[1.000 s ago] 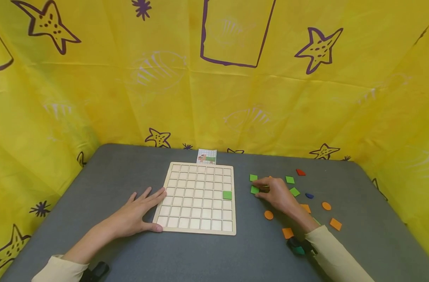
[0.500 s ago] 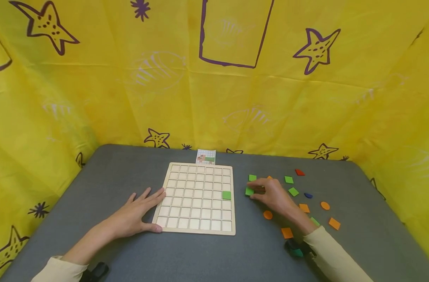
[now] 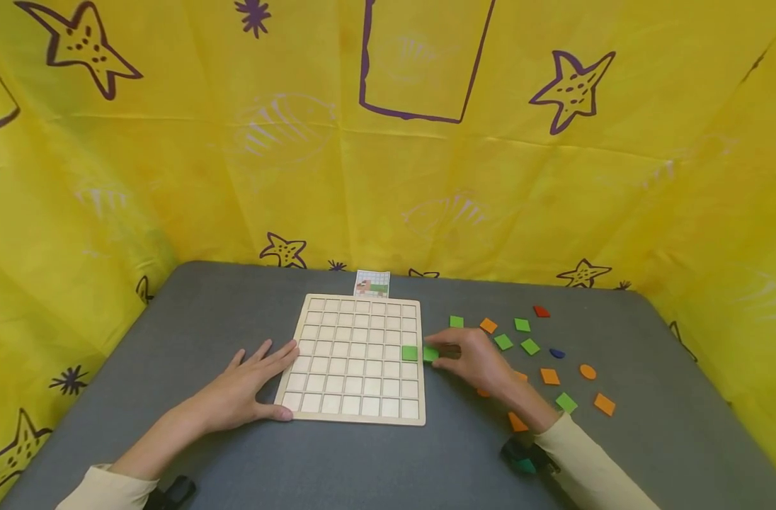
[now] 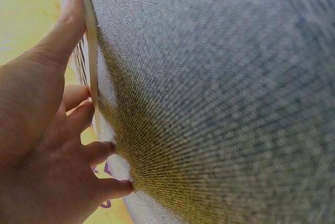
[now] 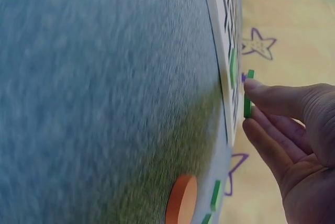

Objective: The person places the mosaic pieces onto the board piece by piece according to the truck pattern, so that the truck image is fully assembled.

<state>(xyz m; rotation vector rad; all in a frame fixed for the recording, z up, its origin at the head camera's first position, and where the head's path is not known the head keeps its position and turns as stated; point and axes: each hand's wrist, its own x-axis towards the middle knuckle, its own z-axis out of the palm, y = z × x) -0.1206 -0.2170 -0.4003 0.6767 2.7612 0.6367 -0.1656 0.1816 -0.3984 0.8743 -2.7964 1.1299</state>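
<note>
A pale wooden grid board (image 3: pixel 356 418) lies on the dark grey table, one green square tile (image 3: pixel 410 353) set in a cell of its rightmost column. My left hand (image 3: pixel 244 389) rests at the board's left side, fingers spread, thumb and fingertips touching its edge. Just off the right edge of the board, my right hand (image 3: pixel 480 360) pinches a second green square tile (image 3: pixel 430 354) between thumb and fingers. In the right wrist view that held green tile (image 5: pixel 248 98) is seen edge-on, raised above the table. A small printed picture card (image 3: pixel 372 283) lies behind the board.
Loose pieces lie to the right: several green squares (image 3: pixel 530 347), several orange squares (image 3: pixel 550 376), an orange round piece (image 3: pixel 588 372), a blue piece (image 3: pixel 556 353) and a red piece (image 3: pixel 541 312). A yellow patterned cloth (image 3: pixel 375 177) hangs behind the table.
My right hand has picked up a green square from among the loose pieces and carried it left to the board's right edge. The left hand has stayed in place.
</note>
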